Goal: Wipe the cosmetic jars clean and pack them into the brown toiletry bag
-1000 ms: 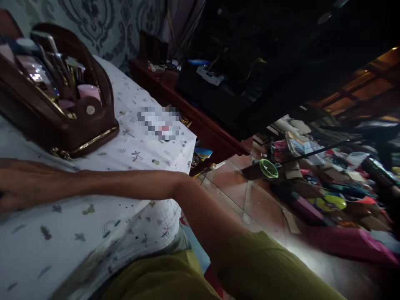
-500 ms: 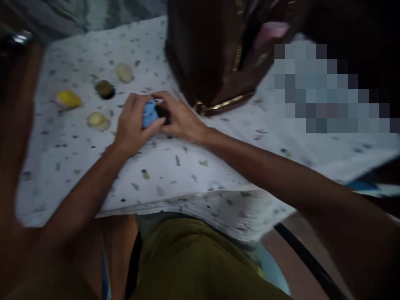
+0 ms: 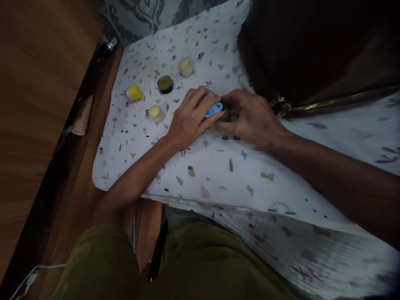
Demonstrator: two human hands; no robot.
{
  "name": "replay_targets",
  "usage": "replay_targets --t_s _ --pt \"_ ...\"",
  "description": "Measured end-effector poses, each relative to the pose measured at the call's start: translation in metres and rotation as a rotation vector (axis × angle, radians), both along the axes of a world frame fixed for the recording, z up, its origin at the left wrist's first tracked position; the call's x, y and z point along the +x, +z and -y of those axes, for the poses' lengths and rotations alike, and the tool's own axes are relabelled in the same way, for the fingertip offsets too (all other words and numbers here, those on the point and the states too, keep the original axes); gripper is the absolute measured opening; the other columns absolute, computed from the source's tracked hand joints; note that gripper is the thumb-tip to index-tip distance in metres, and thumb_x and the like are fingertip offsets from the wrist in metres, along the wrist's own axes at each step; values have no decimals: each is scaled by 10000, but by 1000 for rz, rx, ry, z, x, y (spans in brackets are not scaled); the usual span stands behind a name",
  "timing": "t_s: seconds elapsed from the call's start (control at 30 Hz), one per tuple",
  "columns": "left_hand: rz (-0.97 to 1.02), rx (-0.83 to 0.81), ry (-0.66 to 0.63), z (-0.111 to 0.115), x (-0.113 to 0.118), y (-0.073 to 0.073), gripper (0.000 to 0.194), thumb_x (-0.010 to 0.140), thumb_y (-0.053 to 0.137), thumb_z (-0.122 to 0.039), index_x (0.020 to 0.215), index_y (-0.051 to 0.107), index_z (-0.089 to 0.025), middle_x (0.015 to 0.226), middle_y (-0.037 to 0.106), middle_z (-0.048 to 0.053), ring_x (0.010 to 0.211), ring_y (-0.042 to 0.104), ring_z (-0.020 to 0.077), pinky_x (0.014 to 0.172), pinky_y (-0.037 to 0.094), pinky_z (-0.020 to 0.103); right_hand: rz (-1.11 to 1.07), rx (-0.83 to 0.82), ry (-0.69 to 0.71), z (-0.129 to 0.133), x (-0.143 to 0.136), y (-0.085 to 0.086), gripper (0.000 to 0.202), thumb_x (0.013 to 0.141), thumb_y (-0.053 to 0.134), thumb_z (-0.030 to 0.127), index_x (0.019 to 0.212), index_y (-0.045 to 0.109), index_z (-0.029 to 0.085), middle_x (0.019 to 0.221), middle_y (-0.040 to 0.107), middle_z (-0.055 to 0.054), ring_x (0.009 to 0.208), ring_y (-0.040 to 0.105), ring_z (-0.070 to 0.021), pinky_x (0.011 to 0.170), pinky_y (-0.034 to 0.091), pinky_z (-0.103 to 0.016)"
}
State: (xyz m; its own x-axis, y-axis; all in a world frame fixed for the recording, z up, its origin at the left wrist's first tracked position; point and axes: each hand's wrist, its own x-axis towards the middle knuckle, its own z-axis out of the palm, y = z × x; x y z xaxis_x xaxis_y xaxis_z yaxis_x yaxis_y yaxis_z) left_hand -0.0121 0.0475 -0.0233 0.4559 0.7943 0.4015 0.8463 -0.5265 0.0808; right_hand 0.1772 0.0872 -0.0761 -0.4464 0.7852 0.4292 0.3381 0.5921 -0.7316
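My left hand (image 3: 190, 118) is closed on a folded blue cloth (image 3: 214, 109), its fingers over the top and its thumb below. The cloth lies against a small dark jar (image 3: 223, 114), which my right hand (image 3: 251, 118) grips from the other side between thumb and fingers. Most of the jar is hidden by the hands. Left of them, on the patterned white cloth (image 3: 218, 175), stand a cream-lidded jar (image 3: 156, 113), an olive-brown jar with a dark lower part (image 3: 165, 83), a pale jar (image 3: 186, 66) and a yellow-capped container (image 3: 135, 93) lying tilted.
A big dark brown bag (image 3: 300, 62) with gold trim stands close behind my right hand. Along the left, a wooden ledge (image 3: 103, 108) holds a tan tube (image 3: 83, 116) and a dark bottle (image 3: 108, 48). A white cable (image 3: 40, 267) lies at lower left.
The view has turned left, so the jars, hands and bag appear farther right and the wooden ledge shows. Both hands stay together around the jar and blue cloth.
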Motion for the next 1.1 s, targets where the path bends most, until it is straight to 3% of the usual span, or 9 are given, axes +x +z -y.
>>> replay_targets --t_s 0.2,0.47,0.63,0.7,0.83,0.93,1.1 --pt "15 49 24 1 -2 -5 580 1045 159 -553 1151 621 -218 1112 661 110 1097 581 197 990 467 357 -73 -17 12 -6 1 -8 408 867 674 522 1109 683 194 1172 725 -93 861 701 -154 668 493 -323" --pt "-98 26 -168 0 2 -3 675 1039 99 -581 1332 566 -192 1379 613 73 1373 466 174 1164 356 383 -20 -65 -1 0 -2 8 377 846 685 523 1042 677 201 1041 746 -39 867 685 -124 642 478 -293" --pt "61 20 -92 -1 5 1 723 1014 127 -642 1253 595 -144 1245 652 124 1208 577 181 1080 433 334 5 -36 6 6 -4 16 405 898 563 561 908 685 174 1043 725 -23 854 675 -110 650 501 -272" --pt "171 -8 -95 -1 3 1 684 1012 195 -646 1234 577 -123 1183 659 137 1143 604 185 1027 472 332 -19 -23 24 7 -5 17 382 887 592 518 981 673 157 998 716 -19 817 667 -112 669 506 -273" --pt "331 -122 -90 -4 -4 0 590 995 344 -636 1217 557 -132 1100 676 116 1013 643 203 929 510 353 -81 -37 38 9 -5 17 420 721 796 319 1077 640 159 942 695 -11 800 657 -171 710 519 -296" --pt "370 -191 -82 -7 -9 -2 574 965 416 -648 1218 555 -152 1100 678 102 999 647 223 912 506 356 -102 -71 35 10 -5 19 398 702 771 231 1071 631 181 967 684 -20 812 646 -185 734 513 -301" --pt "392 -253 -124 -11 -15 -6 739 839 604 -697 1340 485 -168 1241 631 128 1077 633 261 924 499 356 -184 -176 50 10 -6 21 350 709 741 227 1034 615 198 937 662 -18 800 638 -174 743 520 -300"
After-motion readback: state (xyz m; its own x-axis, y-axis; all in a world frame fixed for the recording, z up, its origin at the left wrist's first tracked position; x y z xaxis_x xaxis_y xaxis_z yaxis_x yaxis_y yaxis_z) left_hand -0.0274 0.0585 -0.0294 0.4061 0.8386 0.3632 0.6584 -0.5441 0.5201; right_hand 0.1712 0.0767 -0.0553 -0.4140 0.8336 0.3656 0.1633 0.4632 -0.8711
